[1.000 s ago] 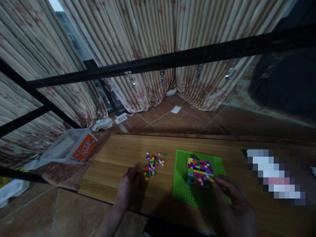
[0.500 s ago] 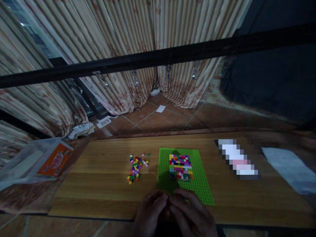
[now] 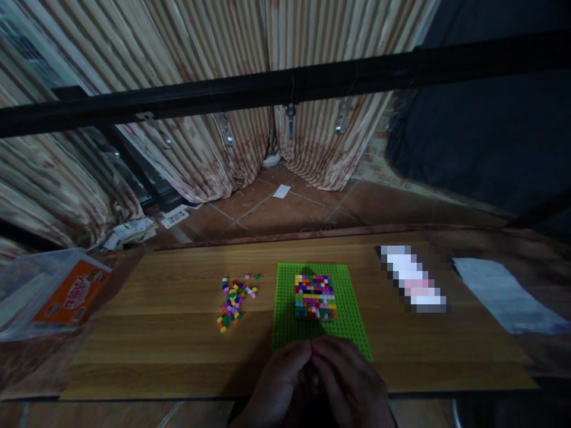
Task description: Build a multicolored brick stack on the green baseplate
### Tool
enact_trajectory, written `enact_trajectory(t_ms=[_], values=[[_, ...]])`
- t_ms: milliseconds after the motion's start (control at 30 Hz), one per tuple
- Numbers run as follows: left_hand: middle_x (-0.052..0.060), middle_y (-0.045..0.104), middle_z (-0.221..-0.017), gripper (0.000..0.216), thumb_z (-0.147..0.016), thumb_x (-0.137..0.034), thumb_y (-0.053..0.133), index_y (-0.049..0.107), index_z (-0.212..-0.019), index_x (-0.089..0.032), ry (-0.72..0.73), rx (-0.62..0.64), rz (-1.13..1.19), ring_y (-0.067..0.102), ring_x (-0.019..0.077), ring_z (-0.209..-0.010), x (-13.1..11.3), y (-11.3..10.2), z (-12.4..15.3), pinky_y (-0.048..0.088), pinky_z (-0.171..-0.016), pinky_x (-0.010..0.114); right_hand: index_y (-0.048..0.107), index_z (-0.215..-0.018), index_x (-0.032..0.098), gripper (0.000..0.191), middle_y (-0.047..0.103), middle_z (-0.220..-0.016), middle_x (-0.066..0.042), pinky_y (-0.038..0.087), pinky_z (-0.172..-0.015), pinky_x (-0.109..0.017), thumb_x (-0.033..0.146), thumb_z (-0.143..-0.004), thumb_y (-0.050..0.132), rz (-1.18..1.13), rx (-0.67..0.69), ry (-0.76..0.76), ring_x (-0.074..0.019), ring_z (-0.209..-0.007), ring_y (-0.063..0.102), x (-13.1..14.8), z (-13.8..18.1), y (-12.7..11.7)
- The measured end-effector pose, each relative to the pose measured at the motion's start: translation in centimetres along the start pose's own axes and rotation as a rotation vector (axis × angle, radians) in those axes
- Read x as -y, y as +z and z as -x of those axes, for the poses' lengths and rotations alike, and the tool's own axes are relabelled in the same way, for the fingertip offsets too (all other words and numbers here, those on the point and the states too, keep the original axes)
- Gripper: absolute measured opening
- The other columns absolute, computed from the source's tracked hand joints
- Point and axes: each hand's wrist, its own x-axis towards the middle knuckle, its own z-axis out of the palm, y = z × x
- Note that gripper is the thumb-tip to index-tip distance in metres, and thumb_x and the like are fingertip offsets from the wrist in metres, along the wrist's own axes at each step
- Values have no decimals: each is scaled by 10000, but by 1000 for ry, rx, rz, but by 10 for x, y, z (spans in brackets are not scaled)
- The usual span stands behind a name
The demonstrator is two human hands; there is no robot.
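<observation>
My left hand (image 3: 282, 373) and my right hand (image 3: 350, 371) meet at the front edge of the green studded baseplate (image 3: 350, 333). Their fingertips are pinched together around a small red brick (image 3: 314, 351), of which only a bit shows. Beyond them, a block of multicoloured small bricks (image 3: 314, 297) is set on the baseplate in tight rows, with a dark gap near its middle. To the left lies a loose pile of small coloured bricks (image 3: 232, 303) on the wooden table. My other fingers are curled and partly in shadow.
A blurred-out flat item (image 3: 414, 279) lies right of the baseplate on the wooden table (image 3: 156, 333). Farther right is a white sheet (image 3: 508, 294). A clear plastic box with an orange label (image 3: 66, 294) stands off the left end. A dark rail (image 3: 267, 83) crosses before curtains.
The view has shifted, so the table appears farther left. My hands have drawn closer together at the fingertips, and a bit of red now shows clearly between them.
</observation>
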Motion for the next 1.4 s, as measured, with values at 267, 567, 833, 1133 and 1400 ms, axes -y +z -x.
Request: enact_trajectory(t_ms=[267,567,833,1133,1400], values=[[28,676,-736,387,-643,-513,776,734,-779,-153,117,-232,-248,563,117,-647,-29,3,9,446,-605,215,730,-987,284,173,660,-1034,-67,565,-790,-381,320,-892,591,153,-195,194,-223,-958,633,-17,-15,-1],[-11,593,-604,271,-743,-420,690,726,-778,-154,399,-314,-470,508,114,-586,-42,-13,-10,416,-557,211,746,-934,305,152,556,-1236,-58,437,-955,-480,357,-861,622,77,-216,294,-259,-1160,500,-34,-26,13],[21,653,-764,190,-835,-320,599,713,-878,-175,563,-295,-677,585,139,-689,-44,-16,-20,479,-632,230,741,-827,276,143,562,-1211,-67,416,-965,-493,399,-803,672,-44,-193,426,-275,-1156,508,-38,-31,15],[114,548,-1236,356,-873,-163,495,627,-1199,-221,982,-65,-1374,551,230,-1093,-47,-10,-19,488,-923,384,686,-837,239,156,568,-1177,-72,461,-942,-417,378,-769,702,-211,-195,513,-251,-1141,548,-39,-37,17],[126,520,-1291,490,-790,-88,459,598,-1248,-197,974,-31,-1585,524,268,-1064,-44,-6,-22,493,-877,422,689,-850,251,118,558,-1192,-65,492,-915,-391,353,-792,694,-277,-207,497,-238,-1146,556,-38,-36,17]])
